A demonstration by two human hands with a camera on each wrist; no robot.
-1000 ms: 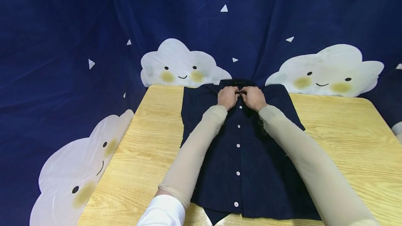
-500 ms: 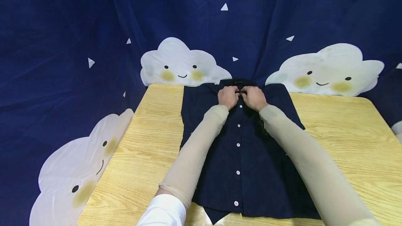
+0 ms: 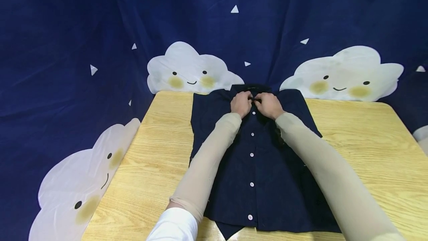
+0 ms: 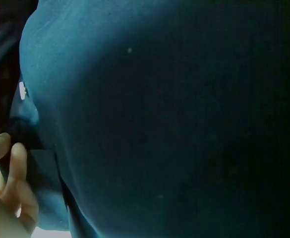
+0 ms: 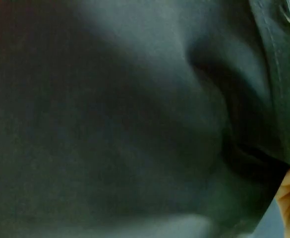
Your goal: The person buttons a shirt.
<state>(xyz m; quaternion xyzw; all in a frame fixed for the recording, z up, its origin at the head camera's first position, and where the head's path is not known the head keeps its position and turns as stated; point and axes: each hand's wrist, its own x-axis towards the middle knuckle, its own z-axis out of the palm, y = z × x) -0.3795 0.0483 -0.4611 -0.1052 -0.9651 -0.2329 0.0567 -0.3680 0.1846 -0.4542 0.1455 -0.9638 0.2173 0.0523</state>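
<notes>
left hand (image 3: 241, 104) and right hand (image 3: 268, 105) near each other, fingers curled, both pinching the shirt (image 3: 237, 181) at its front, just below the collar (image 3: 252, 87). shirt spread on the table (image 3: 167, 133), most of it on the near side of the grip; buttons (image 3: 252, 154) in a row there. curtain (image 3: 207, 18) beyond the grip.

The head view shows one shirt (image 3: 281, 189), one left hand (image 3: 241, 104), one right hand (image 3: 269, 105), two beige sleeves (image 3: 327, 174) and one table (image 3: 364, 133). Five buttons (image 3: 252, 154) run down the shirt's front. Beyond are four clouds (image 3: 347, 71), two of them cut by the edges, and eight whole triangles (image 3: 234, 9). Each wrist view shows one button.
</notes>
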